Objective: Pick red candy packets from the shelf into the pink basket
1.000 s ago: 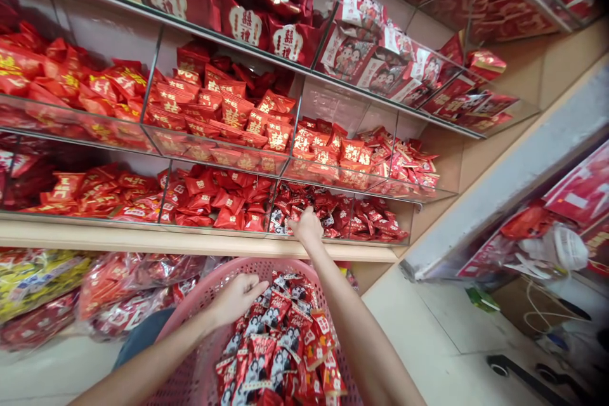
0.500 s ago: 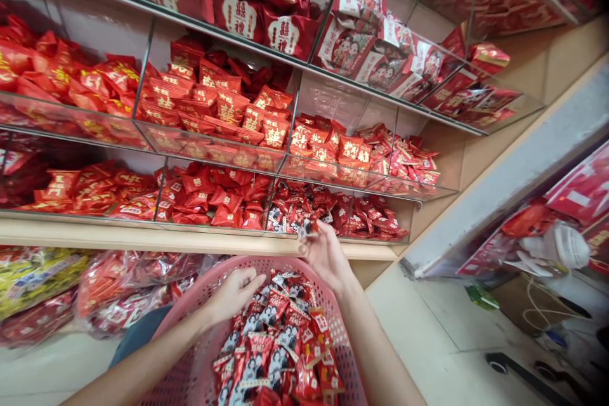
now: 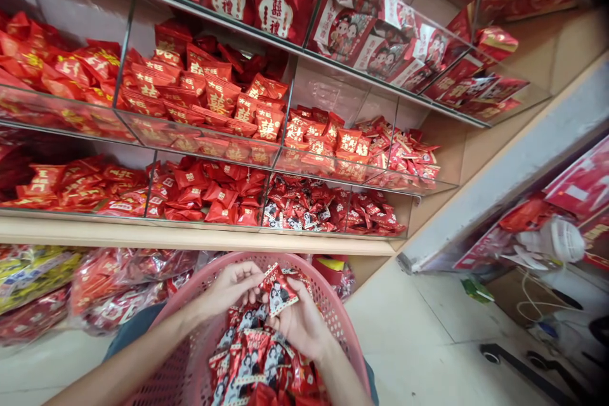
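Note:
Over the pink plastic basket (image 3: 174,323), both my hands meet at small red candy packets with black-and-white figures. My right hand (image 3: 304,323) is closed around a candy packet (image 3: 280,292), and more red wrapper shows behind its fingers. The fingers of my left hand (image 3: 235,288) are pinched together at that packet's left edge. Beneath them lies a heap of similar wrapped candies (image 3: 254,358) in the basket. Candies with the same black-and-white print (image 3: 297,209) fill a bin on the lowest shelf, just beyond the basket.
Clear-fronted shelves (image 3: 200,146) packed with red candy packets rise ahead. Plastic bags of sweets (image 3: 114,285) lie under the wooden ledge (image 3: 143,235) at the left. To the right are a white fan (image 3: 561,241), cables and a black chair leg (image 3: 518,368) on the tiled floor.
My right hand has come back from the lowest shelf's edge to above the basket, holding candy. My left hand has moved slightly right and now touches the packet.

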Demonstrator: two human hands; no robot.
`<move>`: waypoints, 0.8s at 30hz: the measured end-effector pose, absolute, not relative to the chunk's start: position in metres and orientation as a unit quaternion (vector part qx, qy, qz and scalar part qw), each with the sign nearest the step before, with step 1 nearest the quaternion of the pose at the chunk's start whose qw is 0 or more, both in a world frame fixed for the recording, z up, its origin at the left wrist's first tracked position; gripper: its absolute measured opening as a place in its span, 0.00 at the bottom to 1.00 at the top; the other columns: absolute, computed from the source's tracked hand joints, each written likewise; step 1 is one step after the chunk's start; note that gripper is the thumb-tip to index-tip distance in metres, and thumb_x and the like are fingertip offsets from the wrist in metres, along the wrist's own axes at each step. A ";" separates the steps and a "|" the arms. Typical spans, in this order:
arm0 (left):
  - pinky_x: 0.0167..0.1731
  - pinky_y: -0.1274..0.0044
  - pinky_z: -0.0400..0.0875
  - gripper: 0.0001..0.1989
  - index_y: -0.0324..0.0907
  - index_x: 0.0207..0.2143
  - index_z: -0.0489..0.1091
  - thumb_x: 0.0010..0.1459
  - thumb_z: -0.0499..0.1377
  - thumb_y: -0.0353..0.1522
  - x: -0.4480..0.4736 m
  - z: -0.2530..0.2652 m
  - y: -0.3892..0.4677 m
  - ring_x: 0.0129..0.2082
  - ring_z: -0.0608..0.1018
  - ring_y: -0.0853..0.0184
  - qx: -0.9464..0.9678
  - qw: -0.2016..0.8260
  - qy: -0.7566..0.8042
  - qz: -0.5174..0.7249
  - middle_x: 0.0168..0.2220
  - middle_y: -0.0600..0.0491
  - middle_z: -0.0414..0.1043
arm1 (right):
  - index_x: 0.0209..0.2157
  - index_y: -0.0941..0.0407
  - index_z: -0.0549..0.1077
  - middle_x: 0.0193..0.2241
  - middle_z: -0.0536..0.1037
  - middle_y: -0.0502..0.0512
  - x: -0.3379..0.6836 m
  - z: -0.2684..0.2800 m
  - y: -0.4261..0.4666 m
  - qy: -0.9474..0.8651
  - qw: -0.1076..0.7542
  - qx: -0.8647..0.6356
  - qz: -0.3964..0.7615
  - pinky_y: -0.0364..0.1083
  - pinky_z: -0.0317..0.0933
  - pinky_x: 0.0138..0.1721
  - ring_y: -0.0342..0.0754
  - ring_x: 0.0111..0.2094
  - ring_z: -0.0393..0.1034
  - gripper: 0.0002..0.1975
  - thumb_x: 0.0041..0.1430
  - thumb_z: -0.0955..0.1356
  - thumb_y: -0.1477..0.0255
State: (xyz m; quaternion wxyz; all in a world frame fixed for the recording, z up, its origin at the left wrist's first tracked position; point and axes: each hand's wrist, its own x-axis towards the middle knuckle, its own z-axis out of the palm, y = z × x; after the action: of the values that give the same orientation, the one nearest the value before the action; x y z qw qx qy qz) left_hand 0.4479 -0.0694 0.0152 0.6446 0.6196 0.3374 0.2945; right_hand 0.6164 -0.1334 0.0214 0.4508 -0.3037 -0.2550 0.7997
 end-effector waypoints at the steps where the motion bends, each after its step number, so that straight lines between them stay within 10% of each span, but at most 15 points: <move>1: 0.21 0.81 0.57 0.19 0.37 0.28 0.63 0.53 0.56 0.46 0.447 0.015 -0.069 0.19 0.66 0.74 0.611 0.645 0.342 0.307 0.21 0.55 0.66 | 0.37 0.59 0.73 0.32 0.77 0.57 0.616 0.022 -0.134 -0.259 0.452 -0.302 0.798 0.40 0.62 0.31 0.42 0.29 0.70 0.24 0.59 0.57 0.54; 24: 0.22 0.82 0.59 0.18 0.37 0.25 0.63 0.56 0.53 0.44 0.443 0.015 -0.065 0.20 0.66 0.74 0.632 0.581 0.353 0.373 0.22 0.56 0.64 | 0.23 0.60 0.71 0.19 0.75 0.51 0.604 0.010 -0.141 -0.409 0.510 -0.469 0.594 0.40 0.55 0.26 0.39 0.20 0.63 0.15 0.50 0.70 0.61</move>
State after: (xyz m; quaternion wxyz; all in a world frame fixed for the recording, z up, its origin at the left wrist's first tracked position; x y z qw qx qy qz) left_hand 0.4430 -0.0648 0.0147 0.5807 0.6320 0.3527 0.3727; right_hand 0.6041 -0.1406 0.0101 0.5096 -0.4689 -0.4094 0.5940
